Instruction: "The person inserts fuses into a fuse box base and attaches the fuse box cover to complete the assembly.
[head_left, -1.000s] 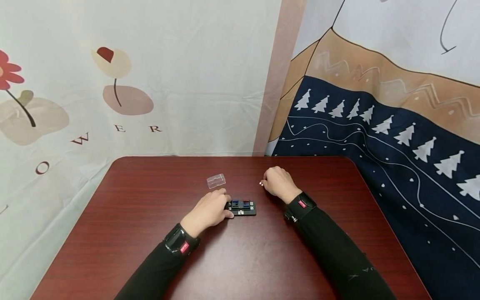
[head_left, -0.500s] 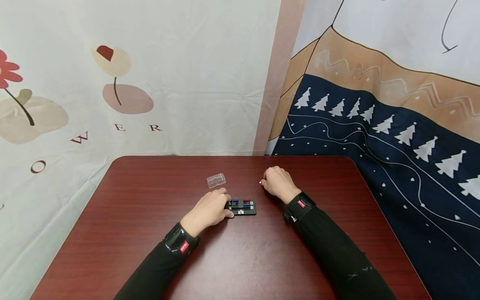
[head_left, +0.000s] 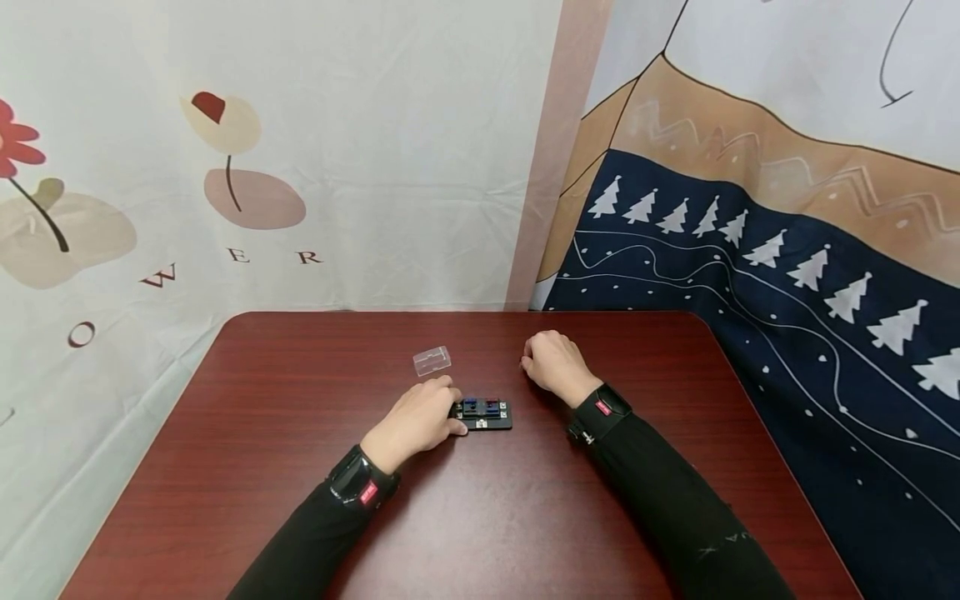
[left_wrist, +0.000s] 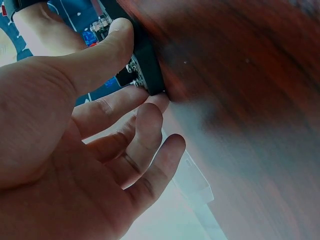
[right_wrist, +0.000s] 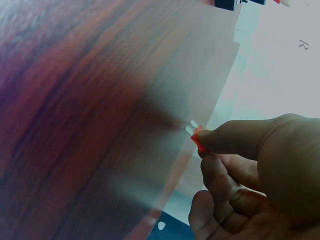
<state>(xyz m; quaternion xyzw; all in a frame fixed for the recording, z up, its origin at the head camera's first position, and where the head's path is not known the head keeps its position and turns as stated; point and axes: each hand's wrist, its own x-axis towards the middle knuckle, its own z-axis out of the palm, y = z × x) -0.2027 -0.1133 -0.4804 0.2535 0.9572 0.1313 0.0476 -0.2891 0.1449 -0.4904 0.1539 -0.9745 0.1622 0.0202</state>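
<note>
A black fuse box [head_left: 487, 423] with blue and red fuses seated in it lies flat on the table. My left hand [head_left: 416, 417] grips its left end, thumb on the near side and index finger across; the other fingers stay loosely bent in the left wrist view. To the right and farther back, my right hand [head_left: 557, 364] pinches a small red blade fuse [right_wrist: 198, 142] between thumb and index finger. Its two metal prongs point away from the fingertips, just over the table. In the head view that fuse is hidden by the hand.
A clear plastic cover [head_left: 432, 361] rests on the table behind the left hand. The dark red wooden table [head_left: 300, 358] ends at a far edge against printed cloth hangings [head_left: 420, 167].
My right hand has turned very slightly, so the pale prong tips beside its thumb no longer show in the head view. My left hand keeps its grip on the fuse box.
</note>
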